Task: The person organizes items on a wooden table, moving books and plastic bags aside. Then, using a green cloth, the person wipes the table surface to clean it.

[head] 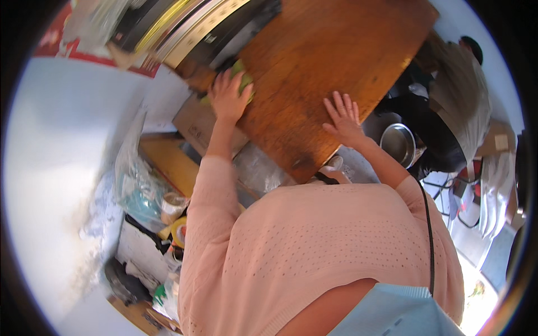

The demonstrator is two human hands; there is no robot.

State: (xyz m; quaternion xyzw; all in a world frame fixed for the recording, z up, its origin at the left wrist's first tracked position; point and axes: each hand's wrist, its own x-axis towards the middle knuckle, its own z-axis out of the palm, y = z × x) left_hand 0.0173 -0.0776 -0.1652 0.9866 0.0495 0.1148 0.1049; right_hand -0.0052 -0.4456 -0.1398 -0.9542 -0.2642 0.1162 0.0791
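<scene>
My left hand [229, 97] is on a yellow-green cloth [245, 82] at the left edge of a worn wooden tabletop [332, 50]. Its fingers reach over the cloth, hiding much of it, while some shows beside the thumb. My right hand [345, 122] rests palm down near the table's right edge, fingers apart, holding nothing. Dark stains mark the table's near corner. Just beyond my left hand stands a stack of black and cream panels or appliances [210, 35], whose exact kind I cannot tell.
Below the table's left side are a cardboard box [197, 119] and clear plastic sheeting [258, 166]. Plastic bags [141, 193] and a yellow tape roll [179, 232] lie farther left. On the right, another person [456, 96] bends near a round metal pot [397, 145].
</scene>
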